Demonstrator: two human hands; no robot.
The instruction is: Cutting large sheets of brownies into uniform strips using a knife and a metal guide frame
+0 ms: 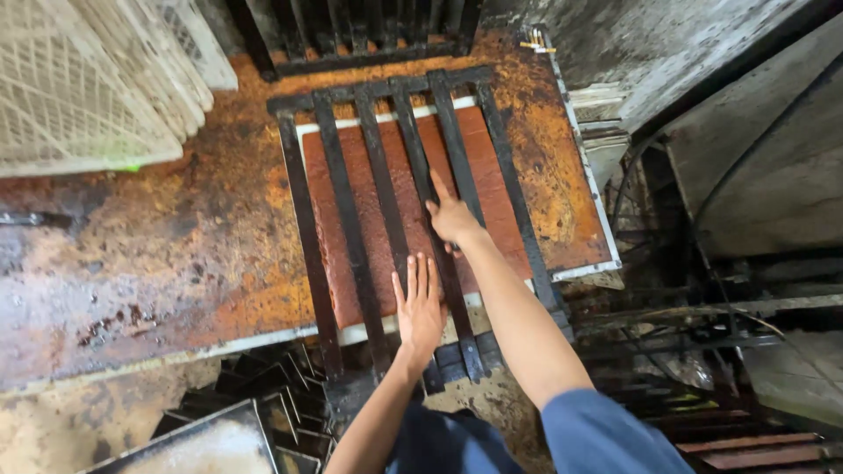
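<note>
Rusty table (pixel 158 254) bears grate (pixel 386 219) under both hands

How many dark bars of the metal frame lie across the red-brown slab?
6, side by side from left to right. The left hand and right hand rest flat on the slab between the middle bars.

White plastic lattice crates (pixel 83 83) lean at the far left of the rust-stained worktop (pixel 176 254), a stack of dark metal trays (pixel 255 395) sits below its near edge — and grimy machinery (pixel 755 158) stands at right.
</note>
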